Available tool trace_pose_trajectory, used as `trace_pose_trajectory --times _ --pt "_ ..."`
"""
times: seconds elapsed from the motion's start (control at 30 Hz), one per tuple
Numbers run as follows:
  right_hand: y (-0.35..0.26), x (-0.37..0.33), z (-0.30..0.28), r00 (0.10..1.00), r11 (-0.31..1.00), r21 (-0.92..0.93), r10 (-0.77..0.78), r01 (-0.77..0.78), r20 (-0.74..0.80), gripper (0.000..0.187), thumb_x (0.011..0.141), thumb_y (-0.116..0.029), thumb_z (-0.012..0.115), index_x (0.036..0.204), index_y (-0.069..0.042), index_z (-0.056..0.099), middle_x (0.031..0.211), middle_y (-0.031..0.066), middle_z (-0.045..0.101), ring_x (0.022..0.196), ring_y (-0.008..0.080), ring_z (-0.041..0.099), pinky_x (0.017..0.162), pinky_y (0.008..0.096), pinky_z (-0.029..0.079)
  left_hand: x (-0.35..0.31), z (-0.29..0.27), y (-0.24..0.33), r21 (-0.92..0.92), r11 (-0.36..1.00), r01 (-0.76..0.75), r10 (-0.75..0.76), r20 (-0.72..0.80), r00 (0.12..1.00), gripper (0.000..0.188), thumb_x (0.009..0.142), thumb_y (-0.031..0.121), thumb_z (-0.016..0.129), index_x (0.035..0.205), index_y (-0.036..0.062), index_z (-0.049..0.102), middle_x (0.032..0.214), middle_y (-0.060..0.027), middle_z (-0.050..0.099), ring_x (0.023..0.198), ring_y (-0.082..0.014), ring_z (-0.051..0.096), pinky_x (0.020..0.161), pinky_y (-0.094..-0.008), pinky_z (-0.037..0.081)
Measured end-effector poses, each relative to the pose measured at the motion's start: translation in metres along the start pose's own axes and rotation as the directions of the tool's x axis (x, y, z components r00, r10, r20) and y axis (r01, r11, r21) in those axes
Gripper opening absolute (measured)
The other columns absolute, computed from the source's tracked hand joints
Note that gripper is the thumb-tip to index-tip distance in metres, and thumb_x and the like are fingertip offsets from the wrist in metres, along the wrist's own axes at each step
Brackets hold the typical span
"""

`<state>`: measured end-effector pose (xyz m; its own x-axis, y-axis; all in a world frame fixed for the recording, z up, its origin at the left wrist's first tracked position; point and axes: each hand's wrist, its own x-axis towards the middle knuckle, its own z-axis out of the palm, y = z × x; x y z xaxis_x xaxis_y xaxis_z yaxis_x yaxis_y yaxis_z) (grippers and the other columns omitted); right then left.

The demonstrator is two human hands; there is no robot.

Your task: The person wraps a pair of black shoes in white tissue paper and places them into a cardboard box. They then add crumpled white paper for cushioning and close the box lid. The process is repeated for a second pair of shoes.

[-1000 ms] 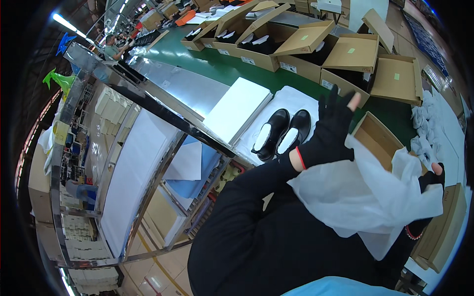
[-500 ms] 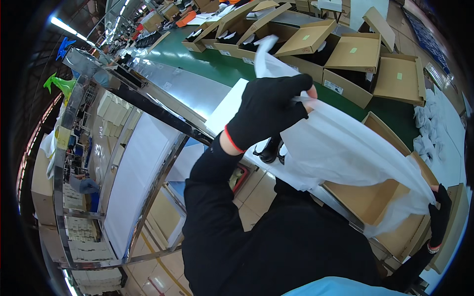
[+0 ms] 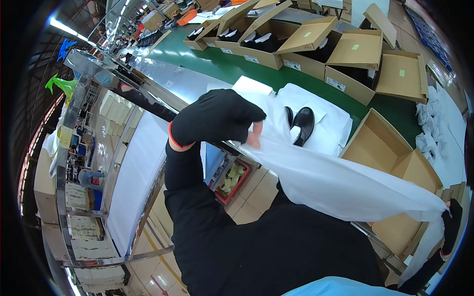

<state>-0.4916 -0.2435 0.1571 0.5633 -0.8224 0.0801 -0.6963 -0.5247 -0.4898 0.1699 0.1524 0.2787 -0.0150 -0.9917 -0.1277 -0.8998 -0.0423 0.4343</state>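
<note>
A long sheet of white tissue paper [image 3: 340, 182] is stretched slantwise between my hands. My left hand [image 3: 217, 118], in a black fingerless glove, pinches its left end. At the far right my right hand [image 3: 451, 222], gloved alike, grips the other end, with a tail of paper hanging below it. Beneath the paper lies an open brown cardboard box [image 3: 387, 143], partly covered by the sheet. A pair of black shiny shoes [image 3: 303, 124] rests on white paper [image 3: 330, 129] beyond the sheet; one shoe is mostly hidden.
Several open shoe boxes [image 3: 353, 86] with black contents line the green table [image 3: 197, 69]. Crumpled white paper [image 3: 428, 118] lies at the right. A metal frame [image 3: 136, 232] stands on the left, and a red-rimmed crate [image 3: 233, 182] sits below the table edge.
My left hand has moved left and down toward me, drawing the paper with it and uncovering the shoes. My right hand has shifted slightly down, still gripping its end.
</note>
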Motion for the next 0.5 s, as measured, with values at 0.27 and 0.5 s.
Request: trace_pose_trajectory --times 0.27,0.5 --pt "-0.006 0.017 -0.005 0.997 1.0 -0.03 0.005 -0.007 -0.079 0.034 0.09 -0.012 0.059 0.12 0.002 0.056 0.117 0.0196 0.058 0.103 0.0279 0.058 0.091 0.0391 0.046 0.016 0.023 -0.003 -0.572 0.801 -0.177 -0.039 -0.345 0.938 0.05 0.085 0.043 0.065 0.11 0.0004 0.054 0.101 -0.008 0.061 0.093 -0.0193 0.059 0.084 -0.0315 0.044" --pt "-0.019 0.022 -0.022 0.973 0.997 -0.079 -0.023 0.005 -0.231 0.035 0.087 -0.008 0.06 0.12 0.001 0.052 0.113 0.0122 0.054 0.107 0.0218 0.053 0.095 0.0347 0.041 0.07 0.106 -0.021 0.198 0.943 -0.268 0.274 -0.006 0.962 0.069 0.067 0.04 0.078 0.125 0.0095 0.057 0.097 -0.0161 0.057 0.09 -0.0345 0.057 0.082 -0.0423 0.045"
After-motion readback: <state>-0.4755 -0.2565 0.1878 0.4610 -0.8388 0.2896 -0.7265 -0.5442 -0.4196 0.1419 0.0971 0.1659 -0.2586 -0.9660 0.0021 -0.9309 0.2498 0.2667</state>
